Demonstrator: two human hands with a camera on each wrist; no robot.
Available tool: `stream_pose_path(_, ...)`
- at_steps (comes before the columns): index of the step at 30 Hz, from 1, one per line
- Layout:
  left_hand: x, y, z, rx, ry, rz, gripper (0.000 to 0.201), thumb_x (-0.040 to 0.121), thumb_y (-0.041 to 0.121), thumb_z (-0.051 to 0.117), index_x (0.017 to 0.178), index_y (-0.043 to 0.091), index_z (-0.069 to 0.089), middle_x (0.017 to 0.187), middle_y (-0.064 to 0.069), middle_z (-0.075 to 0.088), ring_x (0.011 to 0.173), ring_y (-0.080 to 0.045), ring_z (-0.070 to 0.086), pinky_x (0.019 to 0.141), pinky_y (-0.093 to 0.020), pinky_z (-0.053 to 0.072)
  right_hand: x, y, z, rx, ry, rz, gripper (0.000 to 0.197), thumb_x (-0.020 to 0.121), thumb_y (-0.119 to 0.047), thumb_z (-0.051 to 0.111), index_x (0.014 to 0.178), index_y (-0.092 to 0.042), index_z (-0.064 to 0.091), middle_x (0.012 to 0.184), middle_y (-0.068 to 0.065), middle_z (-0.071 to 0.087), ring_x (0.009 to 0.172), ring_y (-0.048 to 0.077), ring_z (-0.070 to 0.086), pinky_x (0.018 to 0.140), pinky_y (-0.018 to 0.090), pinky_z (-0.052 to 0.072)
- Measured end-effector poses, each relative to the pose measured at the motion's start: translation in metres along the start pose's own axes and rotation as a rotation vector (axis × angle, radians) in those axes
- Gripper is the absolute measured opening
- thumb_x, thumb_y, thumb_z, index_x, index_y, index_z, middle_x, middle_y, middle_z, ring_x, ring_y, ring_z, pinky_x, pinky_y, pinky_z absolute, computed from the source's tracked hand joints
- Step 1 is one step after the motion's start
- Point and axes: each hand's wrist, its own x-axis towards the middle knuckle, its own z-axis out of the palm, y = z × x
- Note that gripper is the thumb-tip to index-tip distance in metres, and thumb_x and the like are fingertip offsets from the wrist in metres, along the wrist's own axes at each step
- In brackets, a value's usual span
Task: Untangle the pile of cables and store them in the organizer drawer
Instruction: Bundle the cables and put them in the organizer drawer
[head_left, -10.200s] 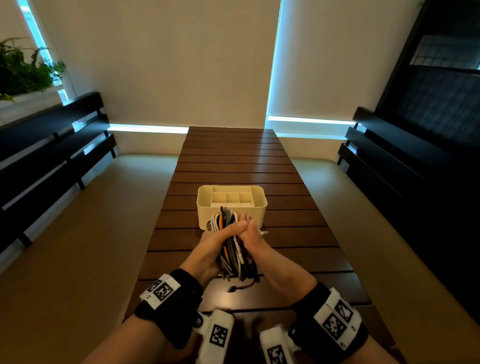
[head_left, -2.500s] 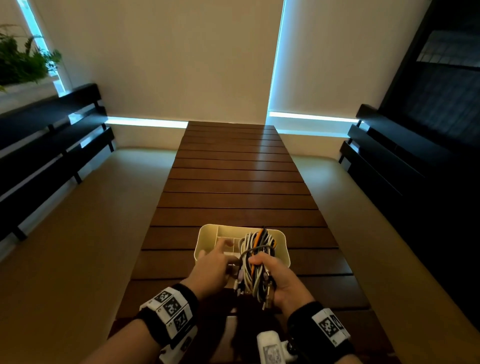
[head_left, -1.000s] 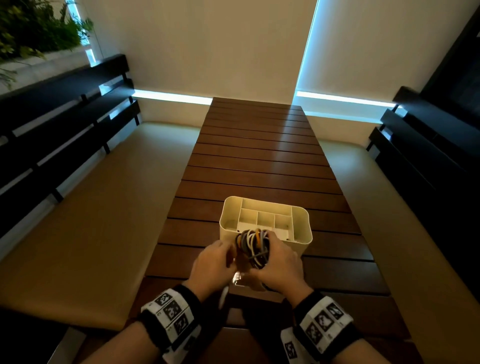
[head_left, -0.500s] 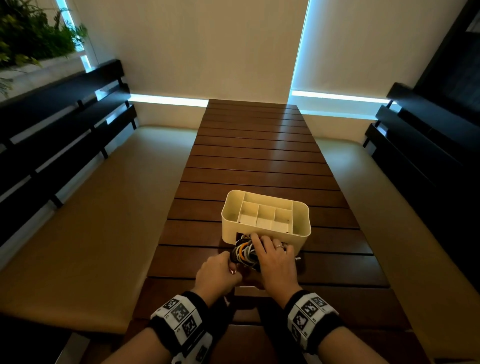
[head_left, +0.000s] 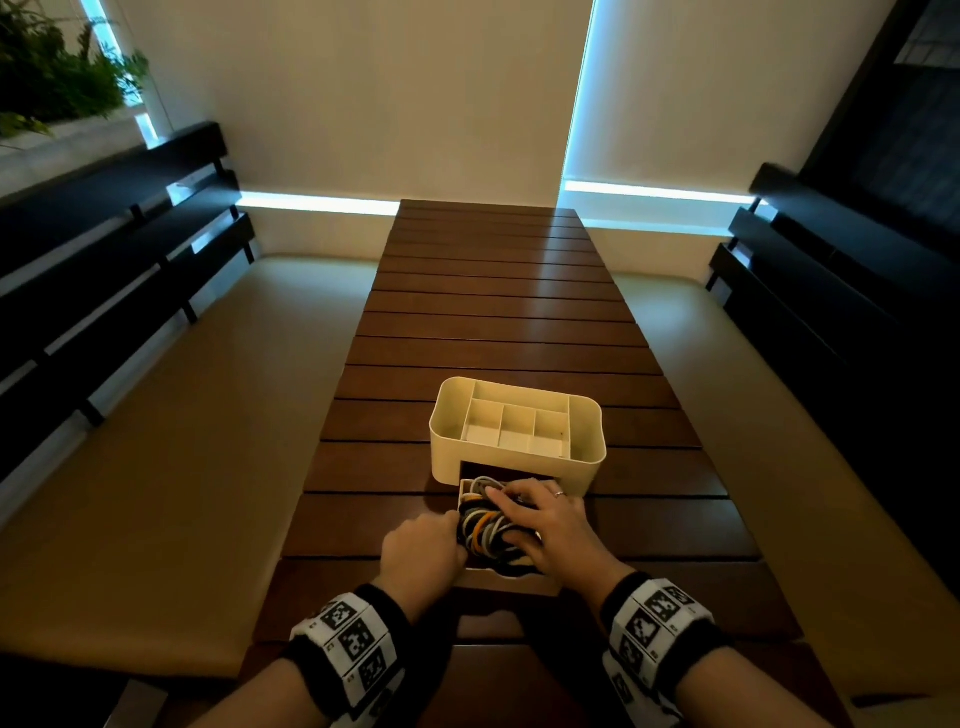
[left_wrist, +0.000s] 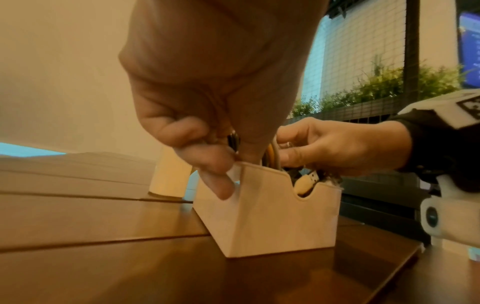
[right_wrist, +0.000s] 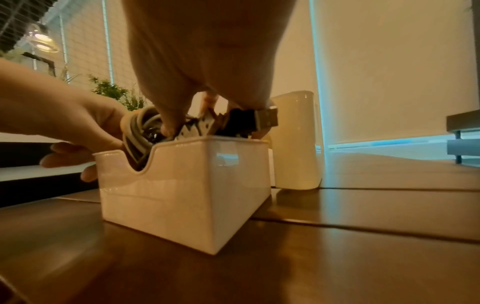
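The cream organizer (head_left: 587, 441) stands on the wooden table, its drawer (head_left: 464, 486) pulled out toward me. A coiled bundle of grey, orange, black and white cables (head_left: 480, 525) lies in the drawer, rising above its rim. My right hand (head_left: 514, 514) grips the bundle from above, thumb on the near side. In the right wrist view the right hand (right_wrist: 207, 123) pushes among the cables (right_wrist: 140, 127), and a USB plug (right_wrist: 267, 117) sticks out. My left hand (left_wrist: 228, 164) pinches the left wall of the drawer (left_wrist: 270, 209) near its front corner.
The slatted table (head_left: 493, 312) runs away from me, with cushioned benches (head_left: 156, 441) on both sides. The organizer's top compartments (head_left: 514, 426) hold nothing. Plants (head_left: 47, 78) stand at the far left.
The cable bundle, held upright before the organizer a second ago, now lies in the drawer. My right hand has come down over it, and my left hand holds the drawer's side.
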Motion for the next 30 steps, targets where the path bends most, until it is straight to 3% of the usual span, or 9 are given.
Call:
stream_pose_path(4, 0.002, -0.002, -0.006, -0.050, -0.042, -0.034, 0.028, 0.090, 0.044, 0.051, 0.107, 0.022, 0.055, 0.101, -0.001, 0.063, 0.095, -0.022, 0.061, 0.077, -0.032, 0.048, 0.010, -0.008, -0.004, -0.294, 0.045, 0.003, 0.059, 0.072, -0.029, 0.074, 0.128, -0.031, 0.051, 0.112, 0.003, 0.059, 0.098, 0.027, 0.060, 0.066, 0.044, 0.045)
stream_pose_path(7, 0.004, -0.007, -0.007, -0.079, -0.059, -0.015, 0.031, 0.084, 0.050, 0.060, 0.096, 0.023, 0.049, 0.098, 0.000, 0.062, 0.093, -0.021, 0.060, 0.076, -0.034, 0.050, 0.020, -0.021, -0.011, -0.397, -0.026, 0.057, 0.053, 0.092, -0.023, 0.050, 0.142, -0.023, 0.032, 0.131, 0.005, 0.041, 0.121, 0.028, 0.041, 0.088, 0.047, 0.035)
stream_pose_path(10, 0.003, -0.009, -0.010, -0.126, -0.060, 0.009, 0.022, 0.089, 0.045, 0.056, 0.089, 0.024, 0.048, 0.092, 0.004, 0.061, 0.090, -0.019, 0.060, 0.075, -0.033, 0.049, 0.030, -0.028, -0.012, -0.420, -0.078, 0.075, 0.050, 0.093, -0.016, 0.047, 0.140, -0.015, 0.032, 0.133, 0.005, 0.039, 0.122, 0.027, 0.039, 0.090, 0.044, 0.036)
stream_pose_path(12, 0.004, -0.008, -0.013, -0.142, -0.053, 0.007, 0.020, 0.093, 0.042, 0.051, 0.085, 0.023, 0.048, 0.089, 0.003, 0.057, 0.090, -0.020, 0.059, 0.073, -0.032, 0.046, 0.030, -0.021, -0.012, -0.228, -0.173, 0.117, 0.057, 0.092, -0.019, 0.051, 0.144, -0.017, 0.028, 0.136, 0.005, 0.037, 0.125, 0.026, 0.037, 0.099, 0.042, 0.037)
stream_pose_path(16, 0.009, -0.003, -0.023, -0.099, -0.134, -0.027, 0.020, 0.090, 0.044, 0.052, 0.097, 0.026, 0.055, 0.102, 0.000, 0.061, 0.099, -0.022, 0.059, 0.083, -0.035, 0.050, 0.019, 0.004, -0.026, 0.539, -0.257, 0.245, 0.063, 0.084, -0.026, 0.066, 0.140, -0.027, 0.038, 0.132, -0.002, 0.040, 0.125, 0.015, 0.040, 0.109, 0.029, 0.034)
stream_pose_path(21, 0.012, 0.001, -0.018, -0.133, -0.220, -0.108, 0.029, 0.088, 0.034, 0.055, 0.111, 0.022, 0.043, 0.109, -0.006, 0.060, 0.098, -0.027, 0.060, 0.082, -0.039, 0.052, 0.021, 0.011, -0.022, 0.545, -0.035, 0.335, 0.047, 0.070, -0.014, 0.079, 0.113, -0.018, 0.063, 0.108, -0.006, 0.058, 0.108, 0.013, 0.055, 0.090, 0.025, 0.048)
stream_pose_path(23, 0.011, 0.002, -0.009, -0.274, -0.279, -0.162, 0.039, 0.084, 0.021, 0.060, 0.112, 0.020, 0.033, 0.104, -0.006, 0.057, 0.088, -0.026, 0.063, 0.073, -0.039, 0.058, 0.021, 0.012, -0.021, 0.622, -0.014, 0.391, 0.053, 0.062, -0.014, 0.084, 0.105, -0.015, 0.054, 0.102, -0.005, 0.058, 0.103, 0.014, 0.057, 0.079, 0.021, 0.050)
stream_pose_path(27, 0.013, 0.000, 0.002, -0.426, -0.316, -0.222, 0.043, 0.083, 0.009, 0.062, 0.115, 0.019, 0.035, 0.096, -0.001, 0.050, 0.080, -0.023, 0.064, 0.059, -0.034, 0.060, 0.022, -0.003, -0.013, 0.315, -0.158, 0.306, 0.082, 0.059, -0.029, 0.085, 0.123, -0.018, 0.036, 0.115, -0.002, 0.046, 0.108, 0.014, 0.045, 0.089, 0.025, 0.045)
stream_pose_path(30, 0.014, 0.001, 0.007, -0.407, -0.278, -0.240, 0.037, 0.083, 0.012, 0.063, 0.114, 0.019, 0.044, 0.101, -0.001, 0.053, 0.086, -0.022, 0.063, 0.066, -0.035, 0.061, 0.022, -0.017, -0.005, -0.076, -0.176, 0.199, 0.064, 0.072, -0.033, 0.073, 0.123, -0.017, 0.038, 0.122, 0.003, 0.046, 0.113, 0.023, 0.041, 0.092, 0.036, 0.041)
